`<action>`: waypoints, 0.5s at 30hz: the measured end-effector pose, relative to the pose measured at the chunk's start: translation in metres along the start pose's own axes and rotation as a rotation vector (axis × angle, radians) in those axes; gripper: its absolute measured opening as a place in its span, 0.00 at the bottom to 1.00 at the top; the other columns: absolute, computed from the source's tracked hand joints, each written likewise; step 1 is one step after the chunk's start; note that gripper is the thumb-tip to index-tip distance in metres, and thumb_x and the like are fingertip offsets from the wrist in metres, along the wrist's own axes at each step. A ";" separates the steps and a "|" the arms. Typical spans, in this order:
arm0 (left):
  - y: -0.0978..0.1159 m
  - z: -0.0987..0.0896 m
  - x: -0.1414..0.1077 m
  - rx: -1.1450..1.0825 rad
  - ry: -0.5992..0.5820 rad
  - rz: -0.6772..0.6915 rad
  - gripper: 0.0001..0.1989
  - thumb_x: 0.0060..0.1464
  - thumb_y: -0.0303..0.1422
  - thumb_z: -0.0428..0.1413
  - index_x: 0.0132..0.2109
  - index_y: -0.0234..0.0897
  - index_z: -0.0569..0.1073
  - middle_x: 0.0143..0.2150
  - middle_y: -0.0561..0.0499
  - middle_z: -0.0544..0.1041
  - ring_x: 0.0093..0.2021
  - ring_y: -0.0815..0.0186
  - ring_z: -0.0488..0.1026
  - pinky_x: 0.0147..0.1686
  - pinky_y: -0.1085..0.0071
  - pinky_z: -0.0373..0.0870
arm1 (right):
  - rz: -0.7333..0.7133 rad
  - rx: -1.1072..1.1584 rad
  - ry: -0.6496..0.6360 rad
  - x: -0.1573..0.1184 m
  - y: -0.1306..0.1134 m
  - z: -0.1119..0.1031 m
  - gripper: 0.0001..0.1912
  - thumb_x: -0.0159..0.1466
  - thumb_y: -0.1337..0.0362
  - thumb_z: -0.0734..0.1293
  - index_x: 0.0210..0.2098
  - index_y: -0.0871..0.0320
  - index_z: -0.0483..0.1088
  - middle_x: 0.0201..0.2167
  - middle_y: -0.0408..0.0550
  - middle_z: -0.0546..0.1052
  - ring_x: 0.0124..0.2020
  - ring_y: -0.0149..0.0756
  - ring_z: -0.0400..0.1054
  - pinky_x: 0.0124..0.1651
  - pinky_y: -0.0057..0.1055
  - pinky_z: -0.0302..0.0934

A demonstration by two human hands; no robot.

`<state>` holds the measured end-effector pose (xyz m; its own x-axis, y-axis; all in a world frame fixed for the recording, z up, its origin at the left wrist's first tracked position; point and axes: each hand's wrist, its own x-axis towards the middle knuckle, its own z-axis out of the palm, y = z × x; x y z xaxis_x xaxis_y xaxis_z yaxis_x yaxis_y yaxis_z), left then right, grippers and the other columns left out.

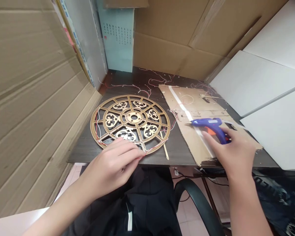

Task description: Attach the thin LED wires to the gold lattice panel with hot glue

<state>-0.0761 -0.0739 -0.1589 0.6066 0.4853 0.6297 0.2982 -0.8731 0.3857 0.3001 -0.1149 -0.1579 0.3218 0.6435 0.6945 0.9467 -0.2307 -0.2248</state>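
Observation:
A round, gold-coloured openwork wheel (pixel 125 114) with scroll ornaments and spokes lies flat on the dark table. My left hand (pixel 118 160) is at its near rim, thumb and fingers pinched together on a thin red and white wire (pixel 155 148) that runs along the rim. More of this wire crosses the wheel's left side. In my right hand (pixel 237 152) is a blue glue gun (pixel 206 122) with an orange trigger, its nozzle pointing left over a cardboard sheet (pixel 178 113). Right of the wheel's rim lies a thin wooden stick (pixel 166 151).
Loose thin wires (pixel 159 81) straggle over the back of the dark table (pixel 179 144). Cardboard panels (pixel 167 36) stand behind and at left, white boards (pixel 263 82) at right. A light blue panel with writing (pixel 119 39) stands at the back. Below is a chair armrest (pixel 196 196).

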 end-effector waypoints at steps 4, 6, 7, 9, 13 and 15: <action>0.000 0.001 0.000 -0.001 0.016 0.003 0.12 0.62 0.19 0.60 0.50 0.36 0.75 0.42 0.50 0.80 0.42 0.67 0.74 0.46 0.66 0.70 | 0.001 0.027 0.139 -0.009 -0.024 -0.004 0.27 0.60 0.47 0.78 0.49 0.62 0.80 0.42 0.58 0.80 0.42 0.56 0.75 0.47 0.53 0.70; -0.001 0.002 0.000 -0.006 0.026 0.003 0.13 0.61 0.18 0.61 0.50 0.36 0.75 0.41 0.51 0.81 0.42 0.67 0.75 0.47 0.66 0.70 | -0.159 0.193 0.138 -0.016 -0.052 -0.016 0.13 0.65 0.59 0.75 0.47 0.58 0.80 0.41 0.53 0.80 0.38 0.46 0.75 0.45 0.43 0.70; -0.001 0.002 0.000 -0.006 0.033 0.004 0.13 0.61 0.18 0.61 0.50 0.36 0.75 0.41 0.51 0.81 0.41 0.67 0.75 0.47 0.66 0.70 | -0.269 0.327 0.057 -0.020 -0.067 -0.022 0.10 0.66 0.66 0.74 0.47 0.57 0.79 0.39 0.50 0.80 0.37 0.41 0.75 0.44 0.39 0.70; -0.002 0.003 0.001 -0.006 0.043 0.011 0.12 0.60 0.19 0.62 0.49 0.35 0.75 0.40 0.51 0.81 0.40 0.68 0.75 0.45 0.66 0.70 | -0.526 0.549 -0.151 -0.027 -0.096 -0.033 0.14 0.67 0.73 0.71 0.51 0.57 0.78 0.40 0.50 0.78 0.38 0.38 0.73 0.43 0.35 0.69; -0.001 0.001 0.000 -0.008 0.037 0.008 0.10 0.61 0.19 0.61 0.47 0.35 0.75 0.38 0.51 0.80 0.37 0.69 0.73 0.42 0.67 0.68 | -0.786 0.683 -0.338 -0.031 -0.130 -0.036 0.19 0.67 0.78 0.67 0.56 0.61 0.76 0.38 0.52 0.76 0.37 0.39 0.67 0.38 0.37 0.64; 0.000 0.000 -0.001 -0.005 0.024 -0.005 0.10 0.61 0.19 0.61 0.46 0.35 0.75 0.37 0.52 0.79 0.37 0.69 0.72 0.41 0.67 0.67 | -0.814 0.699 -0.356 -0.030 -0.136 -0.032 0.20 0.67 0.79 0.66 0.56 0.63 0.76 0.38 0.52 0.75 0.37 0.39 0.65 0.38 0.37 0.63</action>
<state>-0.0762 -0.0744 -0.1592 0.5872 0.4909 0.6436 0.2976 -0.8703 0.3924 0.1612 -0.1258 -0.1267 -0.5139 0.6130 0.6001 0.6420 0.7388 -0.2049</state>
